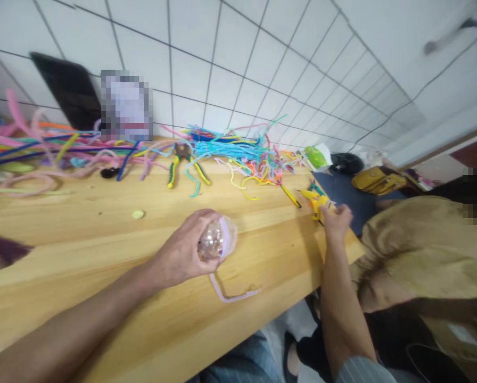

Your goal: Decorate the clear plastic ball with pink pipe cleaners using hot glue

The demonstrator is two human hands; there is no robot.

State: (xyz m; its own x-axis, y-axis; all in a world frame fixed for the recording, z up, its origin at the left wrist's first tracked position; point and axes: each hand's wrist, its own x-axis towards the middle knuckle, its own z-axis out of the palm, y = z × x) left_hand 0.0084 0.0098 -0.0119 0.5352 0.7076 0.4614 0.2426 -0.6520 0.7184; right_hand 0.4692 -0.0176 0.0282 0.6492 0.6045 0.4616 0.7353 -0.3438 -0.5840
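My left hand [188,239] is wrapped around a clear rounded plastic container [212,242], holding it just over the table. A lilac pipe cleaner [238,296] rings the container near its rim, and its bent free end trails below. Small coloured bits show through the clear wall. At the table's right end, my right hand [336,219] is closed at the back of a yellow glue gun [315,201], whose nozzle points left. Part of the gun's rear is hidden by the fingers. Just left of it lies a yellow and black craft knife [291,196].
Pliers [186,162] with yellow-green handles lie before a pile of coloured pipe cleaners [230,149] by the tiled wall. More pipe cleaners [63,151] spread leftward. A dark tassel [7,250] lies at far left. Another person [422,244] sits beyond the table's right edge.
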